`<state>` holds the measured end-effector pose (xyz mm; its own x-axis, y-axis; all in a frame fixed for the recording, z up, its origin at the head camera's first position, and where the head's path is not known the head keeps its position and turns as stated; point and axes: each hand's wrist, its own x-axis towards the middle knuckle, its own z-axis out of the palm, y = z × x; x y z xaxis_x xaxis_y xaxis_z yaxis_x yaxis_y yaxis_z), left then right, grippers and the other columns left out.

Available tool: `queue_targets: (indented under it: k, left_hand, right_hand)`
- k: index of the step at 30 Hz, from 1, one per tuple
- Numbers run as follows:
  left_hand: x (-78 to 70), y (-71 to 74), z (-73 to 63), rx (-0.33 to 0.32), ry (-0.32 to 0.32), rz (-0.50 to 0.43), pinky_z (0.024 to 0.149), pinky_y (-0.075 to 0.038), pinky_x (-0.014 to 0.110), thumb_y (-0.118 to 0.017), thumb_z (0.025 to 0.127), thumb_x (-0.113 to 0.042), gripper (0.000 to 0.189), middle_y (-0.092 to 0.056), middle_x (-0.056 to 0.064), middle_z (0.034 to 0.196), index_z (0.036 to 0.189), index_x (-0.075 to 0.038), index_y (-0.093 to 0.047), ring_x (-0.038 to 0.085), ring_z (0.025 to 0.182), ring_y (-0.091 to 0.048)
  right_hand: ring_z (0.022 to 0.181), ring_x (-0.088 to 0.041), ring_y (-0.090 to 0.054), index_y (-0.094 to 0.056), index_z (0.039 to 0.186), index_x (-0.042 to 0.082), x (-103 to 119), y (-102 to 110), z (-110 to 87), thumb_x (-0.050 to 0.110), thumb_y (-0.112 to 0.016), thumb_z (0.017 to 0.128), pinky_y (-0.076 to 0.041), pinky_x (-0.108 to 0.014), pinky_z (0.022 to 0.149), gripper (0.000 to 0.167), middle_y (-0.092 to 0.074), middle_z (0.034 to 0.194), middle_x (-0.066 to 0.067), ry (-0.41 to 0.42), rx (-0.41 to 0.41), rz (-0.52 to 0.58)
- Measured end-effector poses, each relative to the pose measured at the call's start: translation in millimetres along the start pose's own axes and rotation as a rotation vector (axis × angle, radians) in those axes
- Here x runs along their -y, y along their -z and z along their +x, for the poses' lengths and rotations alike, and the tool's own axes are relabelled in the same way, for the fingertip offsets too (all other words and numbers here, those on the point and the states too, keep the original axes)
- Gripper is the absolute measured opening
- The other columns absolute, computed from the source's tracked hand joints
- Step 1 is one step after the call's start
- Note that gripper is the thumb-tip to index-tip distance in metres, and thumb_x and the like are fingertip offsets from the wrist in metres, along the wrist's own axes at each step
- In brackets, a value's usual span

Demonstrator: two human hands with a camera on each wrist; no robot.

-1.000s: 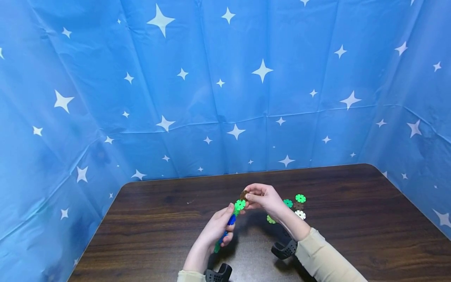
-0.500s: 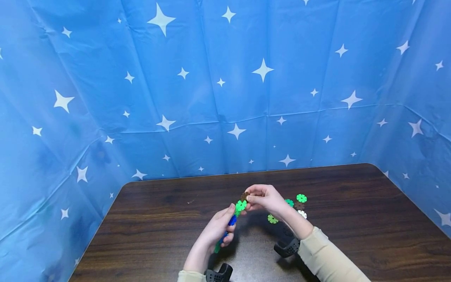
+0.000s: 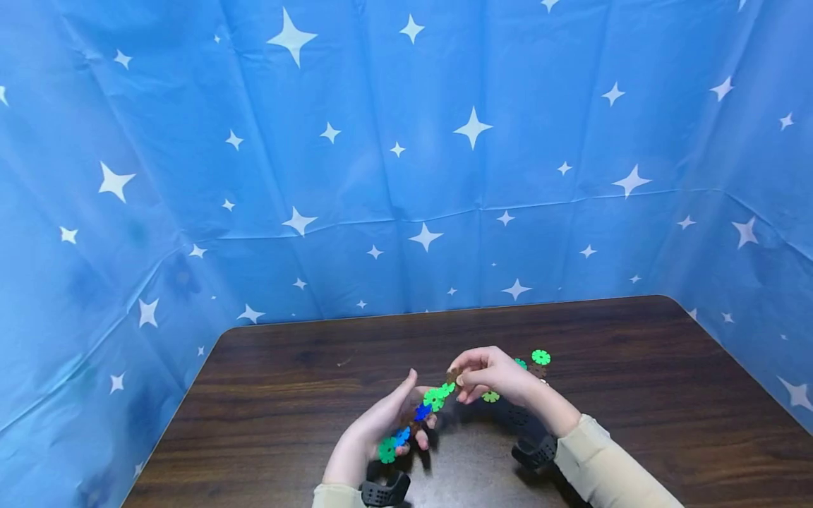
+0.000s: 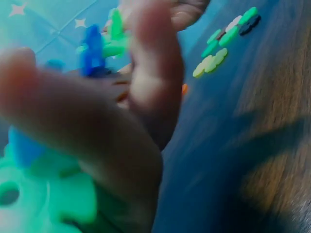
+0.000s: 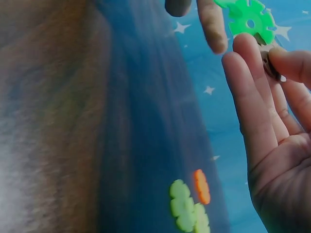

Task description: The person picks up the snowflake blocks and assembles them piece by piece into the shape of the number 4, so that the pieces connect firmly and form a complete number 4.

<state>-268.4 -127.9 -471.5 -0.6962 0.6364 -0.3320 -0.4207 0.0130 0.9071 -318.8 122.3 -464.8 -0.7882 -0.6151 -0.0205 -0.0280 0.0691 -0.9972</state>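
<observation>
A chain of notched plastic discs (image 3: 434,401), joined edge to edge in greens, blues and brown, slants between the two hands. My right hand (image 3: 495,377) pinches the brown disc (image 3: 453,376) at its upper end between thumb and fingertips. In the right wrist view that brown disc (image 5: 267,63) adjoins a bright green disc (image 5: 252,23). The left hand (image 3: 375,427) is spread beneath the chain, thumb raised away from it and fingers loosely extended behind the discs. Close to the left wrist camera is the teal-green end disc (image 4: 43,194), blurred.
Several loose discs lie on the dark wooden table (image 3: 273,395) by the right forearm, among them a bright green disc (image 3: 541,357) and a yellow-green disc (image 3: 490,396). An orange disc (image 5: 202,187) shows in the right wrist view. A star-printed blue curtain (image 3: 406,176) stands behind the table.
My left hand has loosened from the chain and spread, exposing more discs. The right hand has moved right and slightly nearer, still pinching the brown disc.
</observation>
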Motion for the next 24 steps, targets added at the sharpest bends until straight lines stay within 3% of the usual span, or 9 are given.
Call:
queue_targets:
  k: [3,8,15,24]
  left_hand:
    - [0.7,3.6,-1.0,0.011,-0.013,0.02,0.041,-0.041,0.02,-0.028,0.089,-0.078,0.089,-0.059,0.014,0.108,0.147,-0.011,-0.038,0.021,0.077,-0.066]
    - [-0.9,7.7,-5.5,-0.013,-0.042,0.026,0.043,-0.047,0.021,-0.027,0.09,-0.076,0.087,-0.058,0.019,0.12,0.146,-0.011,-0.041,0.024,0.082,-0.068]
    - [-3.6,13.3,-11.3,-0.116,-0.062,-0.025,0.045,-0.049,0.021,-0.03,0.088,-0.078,0.091,-0.053,0.023,0.13,0.145,-0.008,-0.042,0.024,0.082,-0.069]
    - [-5.0,20.9,-16.5,-0.178,-0.115,-0.071,0.048,-0.052,0.024,-0.03,0.088,-0.078,0.094,-0.046,0.021,0.135,0.146,-0.004,-0.038,0.03,0.095,-0.068]
  right_hand:
    - [0.074,-0.024,-0.069,-0.061,0.11,-0.007,-7.1,1.0,-3.0,0.0,-0.059,0.091,-0.057,-0.045,0.072,0.021,-0.064,0.094,-0.03,-0.013,-0.018,0.051]
    - [0.075,-0.023,-0.07,-0.059,0.113,-0.008,-14.7,2.0,-8.3,0.001,-0.059,0.092,-0.057,-0.042,0.073,0.023,-0.066,0.097,-0.022,-0.027,-0.064,0.141]
    - [0.076,-0.021,-0.07,-0.06,0.113,-0.003,-17.2,-3.1,-11.3,0.003,-0.06,0.092,-0.057,-0.038,0.073,0.022,-0.066,0.095,-0.012,-0.052,-0.128,0.23]
    - [0.075,-0.018,-0.07,-0.06,0.11,0.001,-19.1,-8.1,-12.7,0.0,-0.058,0.093,-0.057,-0.036,0.073,0.017,-0.066,0.092,-0.01,-0.054,-0.203,0.354]
